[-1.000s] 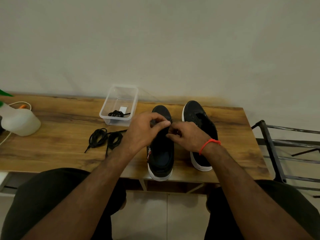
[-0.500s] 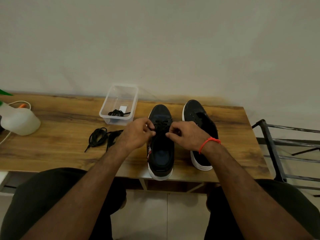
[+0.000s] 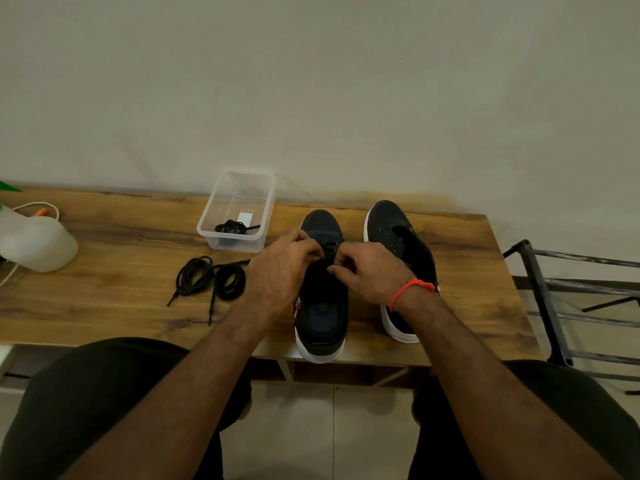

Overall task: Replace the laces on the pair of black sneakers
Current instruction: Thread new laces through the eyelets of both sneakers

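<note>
Left hand (image 3: 280, 268) now closer to right hand (image 3: 369, 271); both pinch lace (image 3: 330, 249) over left sneaker (image 3: 322, 306), toe pointing away.

**Around the bench: tub, bottle, rack**

The brown wood-grain table (image 3: 114, 299) spreads under and beyond both hands. Just past the left hand (image 3: 280, 271), up and to its left, sits a clear rectangular plastic tub (image 3: 239, 244). Far out left of that hand, a white translucent plastic bottle (image 3: 38, 242) lies at the table's edge. Well off to the right of the right hand (image 3: 370, 273), a black metal rack (image 3: 540, 296) stands on the pale tiled floor (image 3: 311, 427).
</note>
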Tool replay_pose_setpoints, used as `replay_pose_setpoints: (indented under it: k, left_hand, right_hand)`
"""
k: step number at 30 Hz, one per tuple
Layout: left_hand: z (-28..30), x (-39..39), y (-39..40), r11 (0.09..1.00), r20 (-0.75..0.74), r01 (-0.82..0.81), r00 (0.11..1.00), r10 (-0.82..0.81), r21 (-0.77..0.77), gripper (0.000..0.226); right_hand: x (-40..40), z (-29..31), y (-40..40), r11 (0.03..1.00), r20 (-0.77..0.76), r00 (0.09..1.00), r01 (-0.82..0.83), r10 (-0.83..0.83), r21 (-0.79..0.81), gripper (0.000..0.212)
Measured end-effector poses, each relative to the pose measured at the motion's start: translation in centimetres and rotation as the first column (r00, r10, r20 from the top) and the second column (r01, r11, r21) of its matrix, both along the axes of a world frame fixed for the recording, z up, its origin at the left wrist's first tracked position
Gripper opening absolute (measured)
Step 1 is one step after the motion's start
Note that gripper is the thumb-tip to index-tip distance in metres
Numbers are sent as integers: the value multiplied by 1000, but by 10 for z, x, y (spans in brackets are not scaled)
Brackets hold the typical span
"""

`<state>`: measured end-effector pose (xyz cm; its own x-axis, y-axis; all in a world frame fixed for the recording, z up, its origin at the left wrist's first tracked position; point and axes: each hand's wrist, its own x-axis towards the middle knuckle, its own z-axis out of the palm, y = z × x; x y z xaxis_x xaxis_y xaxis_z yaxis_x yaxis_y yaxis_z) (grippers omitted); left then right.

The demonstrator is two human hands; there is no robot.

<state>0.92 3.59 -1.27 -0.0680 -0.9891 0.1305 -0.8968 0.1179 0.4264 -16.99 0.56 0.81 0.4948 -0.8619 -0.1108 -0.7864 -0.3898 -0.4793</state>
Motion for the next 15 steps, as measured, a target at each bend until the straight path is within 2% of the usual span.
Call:
replay_pose_setpoints:
  k: [4, 8, 9, 11, 13, 15]
  left_hand:
    - [-4, -3, 2, 999, 34, -16, 999, 17, -41, 27]
    - [-8, -4, 2, 999, 52, -10, 999, 12, -36, 26]
    - [-8, -3, 1, 999, 29, 5, 1000, -3, -45, 24]
    - [-7, 0, 0, 998, -119, -34, 992, 29, -43, 22]
    - [-4, 6, 0, 989, -301, -133, 942, 145, 62, 29]
    - [4, 11, 5, 953, -304, -145, 926, 226, 265, 43]
  right_hand:
    - [0, 0, 2, 999, -37, 999, -21, 20, -31, 15]
    - [-1, -3, 2, 1000, -17, 1000, -6, 6, 8, 15]
    - [-2, -3, 3, 1000, 3, 1000, 1, -1, 17, 14]
    - [-5, -4, 3, 998, 67, 997, 39, -42, 41, 16]
    - [-8, 0, 5, 984, 150, 978, 129, -146, 120, 40]
    - [-13, 8, 5, 960, 116, 974, 166, -196, 225, 67]
